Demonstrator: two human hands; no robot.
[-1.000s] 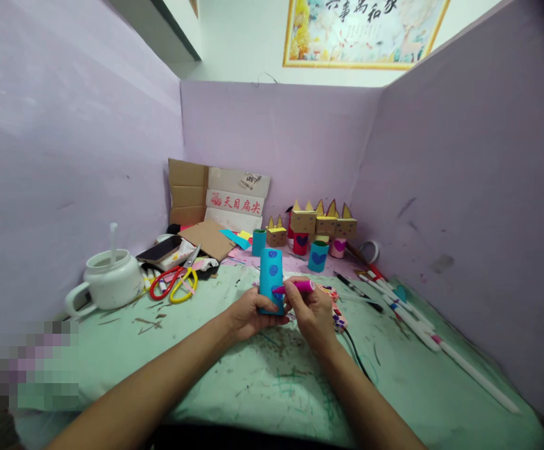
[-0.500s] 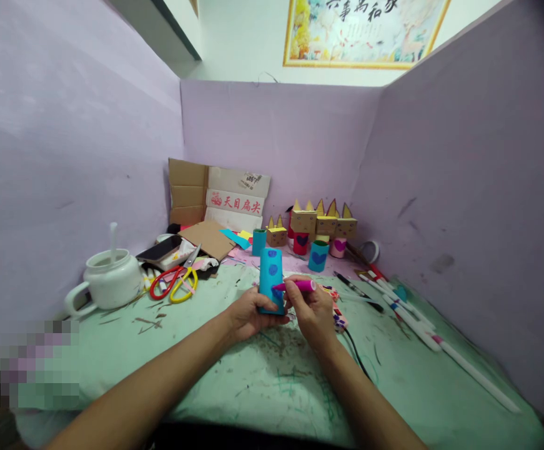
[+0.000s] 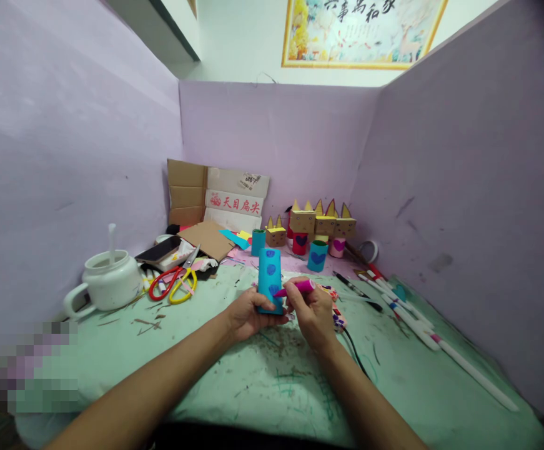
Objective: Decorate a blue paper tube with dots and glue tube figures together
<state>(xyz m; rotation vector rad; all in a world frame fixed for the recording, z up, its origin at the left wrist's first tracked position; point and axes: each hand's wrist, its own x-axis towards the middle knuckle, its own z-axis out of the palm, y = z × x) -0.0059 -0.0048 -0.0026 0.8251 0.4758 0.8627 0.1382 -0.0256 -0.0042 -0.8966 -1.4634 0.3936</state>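
Upright over the middle of the table, a blue paper tube [image 3: 270,275] carries a column of dark blue spots. My left hand [image 3: 247,314] is closed round its lower end, thumb across the front. In my right hand [image 3: 312,310] a magenta marker [image 3: 300,288] is pinched, its tip against the tube at the lowest spot. Behind stand a smaller blue tube [image 3: 258,242] and another blue tube with a heart [image 3: 317,257]. Cardboard cat figures [image 3: 302,222] on coloured tubes are grouped at the back right.
Red and yellow scissors [image 3: 182,279] lie left, near a white mug [image 3: 111,279] and a phone [image 3: 158,249]. Folded cardboard [image 3: 237,200] leans at the back. Several white markers [image 3: 412,325] lie along the right side. Lilac panels [image 3: 276,137] enclose the table.
The marker tip has shifted slightly down on the tube, and the lowest spot shows more clearly. My left hand keeps its hold; the view has moved only a little.
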